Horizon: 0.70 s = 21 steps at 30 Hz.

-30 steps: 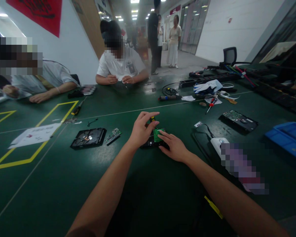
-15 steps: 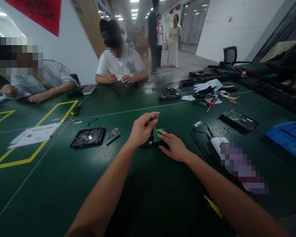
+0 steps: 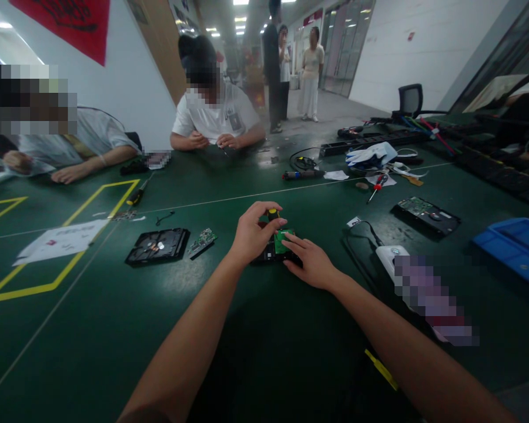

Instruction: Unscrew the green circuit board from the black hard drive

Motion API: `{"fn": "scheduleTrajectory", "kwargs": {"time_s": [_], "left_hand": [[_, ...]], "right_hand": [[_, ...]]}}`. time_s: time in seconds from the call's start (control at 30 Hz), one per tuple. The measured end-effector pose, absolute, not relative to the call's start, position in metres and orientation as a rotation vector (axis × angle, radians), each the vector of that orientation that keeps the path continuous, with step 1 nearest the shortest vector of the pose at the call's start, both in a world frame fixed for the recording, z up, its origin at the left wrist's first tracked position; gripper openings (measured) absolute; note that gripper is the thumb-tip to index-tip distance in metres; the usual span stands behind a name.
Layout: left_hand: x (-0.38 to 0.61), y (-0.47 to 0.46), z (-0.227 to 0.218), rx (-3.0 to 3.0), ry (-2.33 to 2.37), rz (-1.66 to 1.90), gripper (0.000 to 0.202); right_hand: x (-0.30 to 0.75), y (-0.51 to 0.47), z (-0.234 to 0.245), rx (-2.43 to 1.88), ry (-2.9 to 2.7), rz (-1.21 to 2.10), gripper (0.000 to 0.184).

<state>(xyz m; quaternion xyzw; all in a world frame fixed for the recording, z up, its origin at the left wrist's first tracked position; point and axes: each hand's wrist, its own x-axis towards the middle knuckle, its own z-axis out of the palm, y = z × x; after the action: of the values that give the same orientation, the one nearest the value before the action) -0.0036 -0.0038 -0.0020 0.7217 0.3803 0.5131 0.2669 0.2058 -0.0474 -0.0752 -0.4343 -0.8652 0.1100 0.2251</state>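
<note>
My left hand [image 3: 252, 232] is closed around the yellow and black handle of a screwdriver [image 3: 273, 214], held upright over a hard drive. Its shaft and tip are hidden behind my fingers. The hard drive [image 3: 270, 252] lies on the green table in front of me, a green circuit board [image 3: 282, 239] showing on its top. My right hand [image 3: 311, 261] rests from the right on the drive, fingers stretched out over the board. To the left are another black hard drive [image 3: 157, 247] and a loose circuit board [image 3: 202, 242].
A white device with a cable [image 3: 385, 254], a third hard drive [image 3: 427, 215] and a blue tray [image 3: 514, 249] are on the right. A red screwdriver [image 3: 378, 187] and gloves [image 3: 372, 154] lie farther back. A person [image 3: 218, 114] works across the table; another sits at left.
My left thumb and fingers have shifted slightly on the screwdriver, and more of its yellow handle shows. My right hand stays on the circuit board.
</note>
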Motion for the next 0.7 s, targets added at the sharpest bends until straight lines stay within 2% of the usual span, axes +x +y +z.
{"fn": "scheduleTrajectory", "kwargs": {"time_s": [0.3,0.7], "left_hand": [[-0.0044,-0.0077,0.0029,1.877,0.967,1.321,0.035],[-0.008,-0.005,0.0054,2.037,1.196,1.422,0.026]], "right_hand": [[0.2055,-0.0481,-0.075,-1.193,-2.389,0.305,0.053],[0.2069,-0.0476,-0.0727,-1.22,-2.406,0.312,0.053]]}}
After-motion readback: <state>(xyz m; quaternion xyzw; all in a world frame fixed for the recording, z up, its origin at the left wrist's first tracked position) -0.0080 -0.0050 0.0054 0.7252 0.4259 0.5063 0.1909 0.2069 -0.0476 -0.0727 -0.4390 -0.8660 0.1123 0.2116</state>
